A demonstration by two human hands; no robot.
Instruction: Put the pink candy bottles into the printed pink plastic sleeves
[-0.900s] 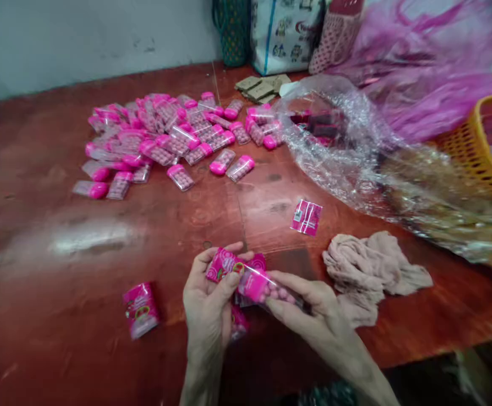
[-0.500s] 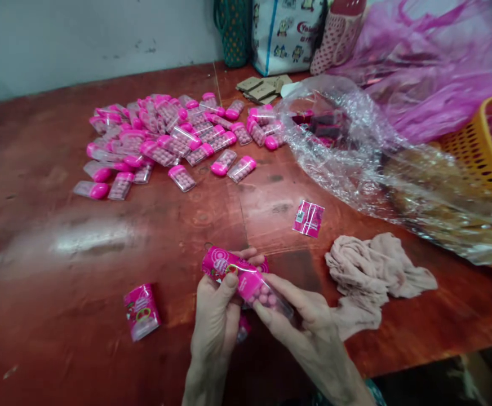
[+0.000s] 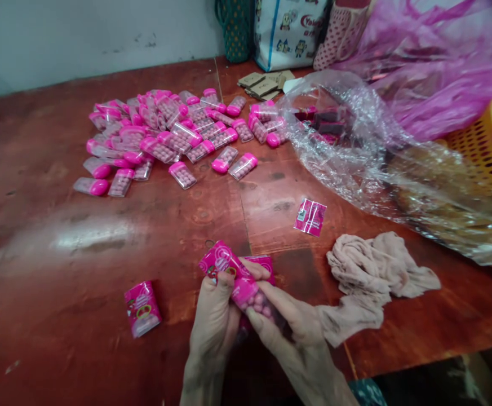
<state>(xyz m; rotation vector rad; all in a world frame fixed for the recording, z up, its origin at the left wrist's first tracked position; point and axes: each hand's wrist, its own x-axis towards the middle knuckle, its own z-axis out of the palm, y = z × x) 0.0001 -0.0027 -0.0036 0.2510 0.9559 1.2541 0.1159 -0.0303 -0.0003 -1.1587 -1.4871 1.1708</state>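
Pinched between the thumb and fingers of my left hand is a printed pink sleeve. My right hand grips a clear candy box with a pink cap and round pink candies inside. The capped end of the box meets the sleeve's lower edge; whether it is inside the sleeve I cannot tell. Behind my fingers, more pink printed wrapping lies on the table, partly hidden. To the left lies a candy box in a pink sleeve.
A pile of capped candy boxes covers the back of the red table. A flat pink sleeve and a crumpled beige cloth lie to the right. Beyond are clear plastic, a yellow basket and brown cardboard pieces.
My right hand has shifted slightly left with the candy box, bringing its cap against the sleeve at a steeper angle. More of the pink wrapping behind my fingers now shows.
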